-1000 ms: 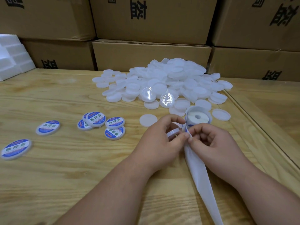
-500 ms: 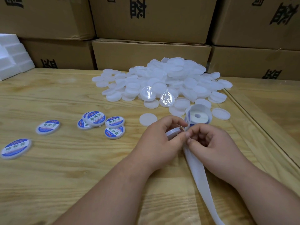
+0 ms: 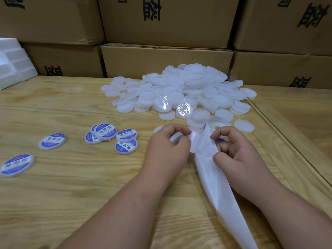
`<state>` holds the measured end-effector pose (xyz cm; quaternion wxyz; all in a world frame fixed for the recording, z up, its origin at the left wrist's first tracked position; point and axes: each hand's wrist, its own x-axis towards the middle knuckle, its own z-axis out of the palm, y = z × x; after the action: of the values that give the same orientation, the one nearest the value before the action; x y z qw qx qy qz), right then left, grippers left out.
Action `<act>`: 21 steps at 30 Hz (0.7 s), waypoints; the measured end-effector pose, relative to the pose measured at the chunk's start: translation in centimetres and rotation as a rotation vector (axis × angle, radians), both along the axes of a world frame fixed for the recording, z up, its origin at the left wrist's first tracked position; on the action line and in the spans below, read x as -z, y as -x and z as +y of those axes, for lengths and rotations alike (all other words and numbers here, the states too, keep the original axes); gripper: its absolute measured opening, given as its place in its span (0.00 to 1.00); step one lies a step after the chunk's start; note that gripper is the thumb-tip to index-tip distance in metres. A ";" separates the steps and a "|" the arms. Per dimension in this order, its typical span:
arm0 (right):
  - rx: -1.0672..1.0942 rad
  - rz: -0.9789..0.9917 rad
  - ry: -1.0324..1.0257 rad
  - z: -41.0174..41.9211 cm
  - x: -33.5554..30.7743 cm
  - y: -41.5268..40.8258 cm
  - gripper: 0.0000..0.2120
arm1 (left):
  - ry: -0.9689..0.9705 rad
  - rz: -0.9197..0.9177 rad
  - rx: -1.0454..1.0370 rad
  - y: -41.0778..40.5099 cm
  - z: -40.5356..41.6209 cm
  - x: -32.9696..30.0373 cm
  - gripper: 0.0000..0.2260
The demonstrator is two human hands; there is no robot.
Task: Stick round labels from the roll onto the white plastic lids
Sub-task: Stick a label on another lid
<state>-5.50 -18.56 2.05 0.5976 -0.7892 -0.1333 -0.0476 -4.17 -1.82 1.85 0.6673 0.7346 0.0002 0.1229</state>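
Seven labelled lids [image 3: 105,131] lie mid-left; the big pile of blank lids [image 3: 181,90] remains, left hand [image 3: 168,150] pinching a lid, right hand [image 3: 233,151] pinching the backing strip [image 3: 215,177].

Six round white plastic lids with blue labels [image 3: 106,131] left of the grip: four bunched nearest, two farther out. One loose heap of bare white plastic lids [image 3: 186,87] beyond the grip, too many to count. One label roll [image 3: 216,125] just behind. Two bare hands. Six brown cardboard boxes [image 3: 167,60].
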 end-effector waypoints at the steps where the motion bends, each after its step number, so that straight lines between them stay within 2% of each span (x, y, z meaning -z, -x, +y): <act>1: 0.004 -0.017 0.014 0.0 0.0 0.0 0.15 | 0.034 0.015 -0.054 -0.1 0.1 -0.1 0.09; 5: 0.021 -0.057 0.052 0.0 0.2 0.1 0.11 | 0.128 0.046 -0.133 0.0 0.4 -0.4 0.11; 9: 0.116 -0.192 0.044 0.2 0.2 -0.1 0.04 | 0.111 0.056 -0.047 0.3 0.3 -0.5 0.10; 12: 0.181 -0.310 0.045 0.1 0.3 -0.3 0.10 | 0.108 0.053 0.018 0.5 0.1 -0.5 0.09; 18: 0.204 -0.346 0.057 0.3 0.2 -0.3 0.11 | 0.119 0.038 0.042 0.6 0.0 -0.6 0.09; 21: 0.201 -0.347 0.081 0.2 0.4 -0.3 0.19 | 0.143 0.038 0.037 0.5 0.0 -0.7 0.09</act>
<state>-5.21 -18.38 1.70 0.5258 -0.8018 -0.1565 -0.2368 -4.70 -1.77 2.55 0.7201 0.6871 0.0079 0.0964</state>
